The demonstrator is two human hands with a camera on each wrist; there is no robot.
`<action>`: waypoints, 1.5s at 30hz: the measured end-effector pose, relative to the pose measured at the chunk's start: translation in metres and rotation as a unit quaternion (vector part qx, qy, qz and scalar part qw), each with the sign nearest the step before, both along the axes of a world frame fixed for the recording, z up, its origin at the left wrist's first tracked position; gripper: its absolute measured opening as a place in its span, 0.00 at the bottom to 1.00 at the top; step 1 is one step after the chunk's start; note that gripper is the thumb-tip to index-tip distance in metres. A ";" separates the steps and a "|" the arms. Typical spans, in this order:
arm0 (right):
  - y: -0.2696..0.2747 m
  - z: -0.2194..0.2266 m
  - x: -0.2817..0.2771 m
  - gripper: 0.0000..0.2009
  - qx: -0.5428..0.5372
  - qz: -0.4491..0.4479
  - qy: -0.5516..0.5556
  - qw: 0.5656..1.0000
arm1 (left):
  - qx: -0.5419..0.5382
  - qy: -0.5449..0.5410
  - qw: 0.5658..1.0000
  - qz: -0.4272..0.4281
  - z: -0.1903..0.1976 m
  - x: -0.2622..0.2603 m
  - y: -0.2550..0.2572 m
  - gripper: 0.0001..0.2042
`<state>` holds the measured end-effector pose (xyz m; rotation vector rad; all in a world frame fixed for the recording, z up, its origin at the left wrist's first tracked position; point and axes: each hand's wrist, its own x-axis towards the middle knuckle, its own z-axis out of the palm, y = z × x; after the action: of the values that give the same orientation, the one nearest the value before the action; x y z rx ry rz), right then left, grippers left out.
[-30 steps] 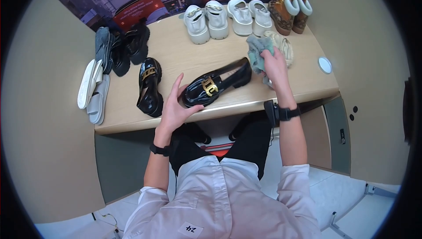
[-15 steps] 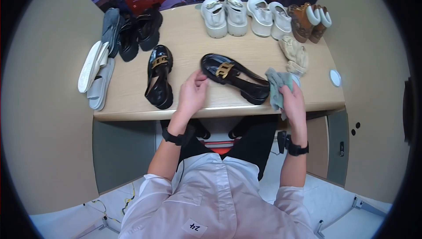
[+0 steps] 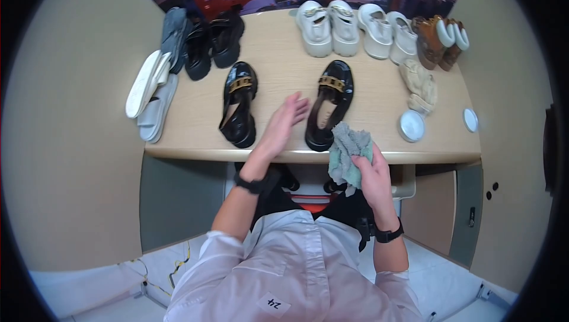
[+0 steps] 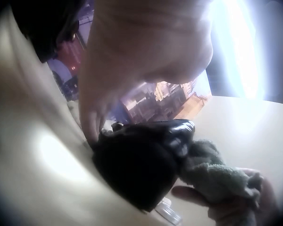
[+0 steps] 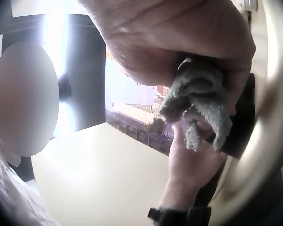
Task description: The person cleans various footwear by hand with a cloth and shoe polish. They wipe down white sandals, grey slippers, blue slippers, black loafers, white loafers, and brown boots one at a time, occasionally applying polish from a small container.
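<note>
A glossy black loafer (image 3: 341,79) with a gold buckle stands on the table, toe to the back, its heel close to the front edge. My left hand (image 3: 283,126) is just left of it, fingers extended and a little blurred; in the left wrist view its fingertips are right at the loafer (image 4: 137,160). My right hand (image 3: 374,177) grips a crumpled grey-green cloth (image 3: 348,153) in front of the table edge, close to the loafer's heel. The matching black loafer (image 3: 240,106) stands to the left, also toe to the back.
An open round tin (image 3: 412,125) and a white round lid (image 3: 470,120) lie at the right, near a beige bunched cloth (image 3: 419,87). White shoes (image 3: 315,29) and brown boots (image 3: 435,40) line the back. Grey slippers (image 3: 157,109) and black shoes (image 3: 225,37) are at the left.
The loafer, slanted with its toe to the left before, has swung round to point toward the back. My left hand has come off its toe; the right hand has brought the cloth toward the front edge.
</note>
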<state>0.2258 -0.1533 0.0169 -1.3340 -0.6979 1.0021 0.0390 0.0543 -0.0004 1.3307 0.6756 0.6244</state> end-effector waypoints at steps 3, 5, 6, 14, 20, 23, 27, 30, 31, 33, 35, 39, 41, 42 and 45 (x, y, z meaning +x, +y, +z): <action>0.000 0.028 0.038 0.24 -0.001 -0.089 -0.010 0.996 | 0.179 0.027 0.983 0.023 -0.024 -0.028 -0.038 0.53; 0.010 0.052 0.069 0.22 0.023 -0.121 -0.024 0.992 | 0.335 0.251 0.907 0.048 0.014 -0.016 -0.073 0.64; 0.018 0.059 0.085 0.22 0.020 -0.118 -0.009 0.993 | 0.364 0.292 0.881 0.082 0.010 -0.005 -0.084 0.67; 0.072 0.051 0.147 0.19 0.067 0.069 0.243 0.965 | 0.409 0.248 0.856 0.199 -0.011 0.016 -0.072 0.46; 0.081 0.050 0.133 0.16 0.052 0.032 0.269 0.961 | 0.381 0.257 0.873 0.162 -0.008 -0.013 -0.056 0.48; 0.090 0.047 0.143 0.17 0.007 0.050 0.192 0.980 | 0.376 0.271 0.870 0.172 -0.004 -0.010 -0.058 0.50; 0.116 0.057 0.146 0.17 -0.053 0.034 -0.092 0.994 | 0.370 0.267 0.872 0.178 -0.009 -0.012 -0.051 0.50; 0.142 0.077 0.139 0.17 -0.133 0.039 -0.312 0.940 | 0.374 0.261 0.870 0.189 -0.012 -0.012 -0.049 0.48; 0.151 0.079 0.137 0.17 -0.165 0.047 -0.375 0.911 | 0.373 0.257 0.870 0.192 -0.015 -0.011 -0.049 0.47; 0.171 0.061 0.137 0.19 -0.083 0.066 -0.424 0.900 | 0.378 0.249 0.869 0.199 -0.017 -0.010 -0.049 0.46; 0.185 0.048 0.133 0.20 -0.010 0.098 -0.503 0.859 | 0.388 0.240 0.865 0.206 -0.017 -0.009 -0.050 0.44; 0.197 0.026 0.125 0.27 0.061 0.132 -0.626 0.766 | 0.391 0.227 0.868 0.207 -0.013 -0.007 -0.049 0.40; 0.186 0.024 0.119 0.27 0.069 0.125 -0.646 0.749 | 0.382 0.230 0.871 0.205 -0.005 -0.006 -0.051 0.39; 0.180 0.022 0.115 0.27 0.071 0.113 -0.642 0.755 | 0.385 0.231 0.869 0.208 -0.006 -0.006 -0.050 0.39; 0.163 0.014 0.109 0.28 0.063 0.076 -0.625 0.774 | 0.391 0.231 0.865 0.213 -0.009 -0.005 -0.050 0.39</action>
<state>0.3348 0.0093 0.0311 -1.7563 -1.8453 0.0069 0.0344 0.0046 -0.0091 2.1532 1.2043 1.0136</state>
